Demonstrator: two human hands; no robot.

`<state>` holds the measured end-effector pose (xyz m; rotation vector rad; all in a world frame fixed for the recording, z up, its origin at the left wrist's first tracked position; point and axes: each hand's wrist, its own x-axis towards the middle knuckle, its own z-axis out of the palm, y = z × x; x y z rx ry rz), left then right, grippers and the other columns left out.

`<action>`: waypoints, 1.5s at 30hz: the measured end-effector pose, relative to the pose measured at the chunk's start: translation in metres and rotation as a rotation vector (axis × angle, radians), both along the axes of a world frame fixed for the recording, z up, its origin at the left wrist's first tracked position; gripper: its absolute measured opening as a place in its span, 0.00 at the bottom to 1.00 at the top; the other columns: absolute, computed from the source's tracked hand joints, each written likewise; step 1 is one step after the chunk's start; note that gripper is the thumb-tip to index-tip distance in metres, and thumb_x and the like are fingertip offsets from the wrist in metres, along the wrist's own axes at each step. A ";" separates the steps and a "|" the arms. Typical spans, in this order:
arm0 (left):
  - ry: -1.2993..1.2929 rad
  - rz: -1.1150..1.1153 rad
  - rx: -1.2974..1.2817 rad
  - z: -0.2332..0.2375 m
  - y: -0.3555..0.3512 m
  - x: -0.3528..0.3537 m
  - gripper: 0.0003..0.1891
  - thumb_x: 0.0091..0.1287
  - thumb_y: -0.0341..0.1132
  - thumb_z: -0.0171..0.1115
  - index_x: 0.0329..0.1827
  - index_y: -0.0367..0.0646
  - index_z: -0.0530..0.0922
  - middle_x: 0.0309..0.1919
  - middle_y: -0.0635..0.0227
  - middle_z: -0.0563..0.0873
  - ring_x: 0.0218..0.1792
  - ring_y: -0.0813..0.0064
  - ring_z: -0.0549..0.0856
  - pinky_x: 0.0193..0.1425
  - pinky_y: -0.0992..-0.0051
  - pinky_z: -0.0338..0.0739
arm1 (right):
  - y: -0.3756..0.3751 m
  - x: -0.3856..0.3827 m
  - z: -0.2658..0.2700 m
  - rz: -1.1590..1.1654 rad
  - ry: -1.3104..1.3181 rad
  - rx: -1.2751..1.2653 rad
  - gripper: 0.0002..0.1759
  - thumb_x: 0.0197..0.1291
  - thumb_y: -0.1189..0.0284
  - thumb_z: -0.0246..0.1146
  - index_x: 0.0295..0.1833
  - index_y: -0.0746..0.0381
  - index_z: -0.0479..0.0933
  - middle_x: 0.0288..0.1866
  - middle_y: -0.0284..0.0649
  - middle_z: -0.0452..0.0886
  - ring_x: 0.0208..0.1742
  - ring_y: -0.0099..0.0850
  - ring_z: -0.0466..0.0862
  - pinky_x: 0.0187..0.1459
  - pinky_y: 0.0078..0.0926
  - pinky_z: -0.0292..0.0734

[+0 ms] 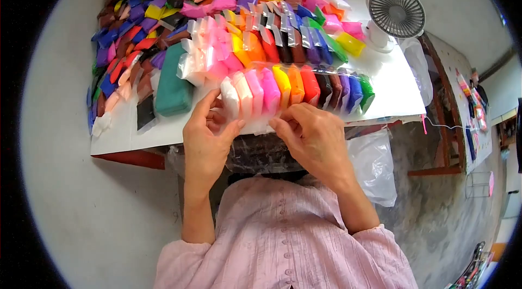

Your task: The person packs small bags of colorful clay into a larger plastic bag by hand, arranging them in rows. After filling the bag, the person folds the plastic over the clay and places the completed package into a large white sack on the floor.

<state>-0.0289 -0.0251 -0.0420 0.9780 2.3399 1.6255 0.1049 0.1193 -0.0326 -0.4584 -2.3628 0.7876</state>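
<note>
A row of soft coloured packets in clear wrapping stands on edge at the table's front, running from a white packet [230,98] through pink [270,91], yellow and red to a green packet [367,95]. At the row's left end is my left hand [209,131], thumb and forefinger apart, fingertips by the white packet; some fingers are hidden behind. My right hand [315,139] is in front of the middle packets, fingers curled and thumb against the forefinger; whatever lies in that pinch cannot be made out. Clear plastic film [348,73] shows along the row's back.
Behind stand more wrapped packets in rows [253,47], beside a green block-shaped box [174,80]. A large pile of loose packets [163,12] covers the table's back and left. A small fan [396,14] stands at right. A plastic bag [375,164] hangs below the table edge.
</note>
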 end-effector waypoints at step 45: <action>0.530 -0.382 -0.088 0.036 0.043 -0.026 0.40 0.51 0.37 0.78 0.70 0.38 0.71 0.60 0.53 0.81 0.62 0.52 0.77 0.70 0.61 0.67 | 0.125 0.057 0.023 -0.011 -0.172 0.116 0.52 0.38 0.56 0.83 0.71 0.62 0.70 0.68 0.51 0.72 0.69 0.48 0.73 0.70 0.42 0.69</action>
